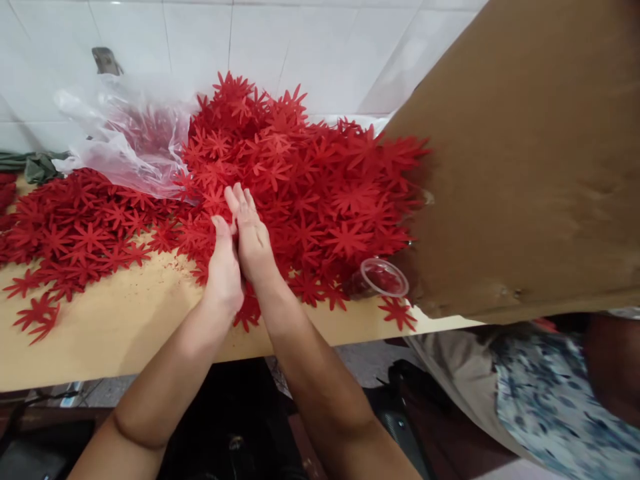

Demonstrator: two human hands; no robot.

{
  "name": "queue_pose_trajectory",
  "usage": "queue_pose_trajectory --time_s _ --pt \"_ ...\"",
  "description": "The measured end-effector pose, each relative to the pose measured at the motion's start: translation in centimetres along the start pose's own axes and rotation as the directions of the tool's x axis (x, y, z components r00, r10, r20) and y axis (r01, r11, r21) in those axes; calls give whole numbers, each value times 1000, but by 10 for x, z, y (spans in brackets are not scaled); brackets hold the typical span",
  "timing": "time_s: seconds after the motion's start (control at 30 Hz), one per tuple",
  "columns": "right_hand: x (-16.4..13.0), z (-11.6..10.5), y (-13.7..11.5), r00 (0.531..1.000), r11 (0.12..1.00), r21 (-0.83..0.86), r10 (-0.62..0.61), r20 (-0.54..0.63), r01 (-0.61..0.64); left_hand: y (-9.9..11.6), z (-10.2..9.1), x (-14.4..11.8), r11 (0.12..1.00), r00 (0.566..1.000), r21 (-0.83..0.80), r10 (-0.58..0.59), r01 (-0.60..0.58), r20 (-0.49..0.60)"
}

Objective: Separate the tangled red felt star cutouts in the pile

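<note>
My left hand (226, 267) and my right hand (254, 240) are held palm against palm, fingers stretched out and pointing away from me. Whether anything lies between the palms is hidden. Both are over the near side of a big heap of red flower-shaped cutouts (310, 187), which have long narrow petals. A lower pile of the same red cutouts (75, 233) spreads to the left. Right of my hands, a clear plastic cup (384, 277) lies tipped at the heap's front edge, beside a single red cutout (397, 313).
A crumpled clear plastic bag (145, 147) rests behind the piles. On the right, a large brown cardboard sheet (525, 167) rises beside the heap. White tiles (310, 47) back the pale wooden table (125, 327). A person in patterned clothing (560, 393) is at the lower right.
</note>
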State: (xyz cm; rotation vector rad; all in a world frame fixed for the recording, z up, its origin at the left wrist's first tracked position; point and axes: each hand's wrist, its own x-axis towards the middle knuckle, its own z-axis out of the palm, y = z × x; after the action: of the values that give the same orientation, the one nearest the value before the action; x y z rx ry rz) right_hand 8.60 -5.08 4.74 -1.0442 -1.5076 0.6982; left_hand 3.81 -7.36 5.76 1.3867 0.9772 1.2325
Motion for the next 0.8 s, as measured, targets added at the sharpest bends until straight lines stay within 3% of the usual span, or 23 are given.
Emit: queue_pose_trajectory --time_s 0.07,0.13,0.3,0.37,0.47,0.57,0.63,0.7,0.8 --pt "-12 5 -6 994 994 0 -108 -25 108 4 -9 14 989 995 -123 -92 85 -49" --pt "-22 11 -11 992 989 84 -125 -15 126 1 -15 24 983 987 -122 -146 137 -70" --pt "-2 12 0 989 906 398 148 18 -142 -15 -7 21 998 992 -61 9 -17 -124" --pt "5 12 1 994 924 369 111 -10 -100 -12 -9 20 995 994 -88 30 -39 -102" --pt "-2 14 -7 998 975 215 -53 16 49 -4 -23 27 993 995 -109 44 -54 -89" --pt "-12 15 -16 994 974 223 4 106 -28 -2 -32 25 989 974 -2 145 -147 -176" --pt "-11 12 -15 990 945 308 72 123 -107 -5 -26 12 961 946 102 271 -256 -179" --pt "-4 6 -9 985 914 373 120 127 -160 -8 -13 -7 915 915 165 389 -369 -110" --pt "1 1 -1 994 976 198 80 77 -94 -8 0 -25 917 917 91 394 -388 -59"
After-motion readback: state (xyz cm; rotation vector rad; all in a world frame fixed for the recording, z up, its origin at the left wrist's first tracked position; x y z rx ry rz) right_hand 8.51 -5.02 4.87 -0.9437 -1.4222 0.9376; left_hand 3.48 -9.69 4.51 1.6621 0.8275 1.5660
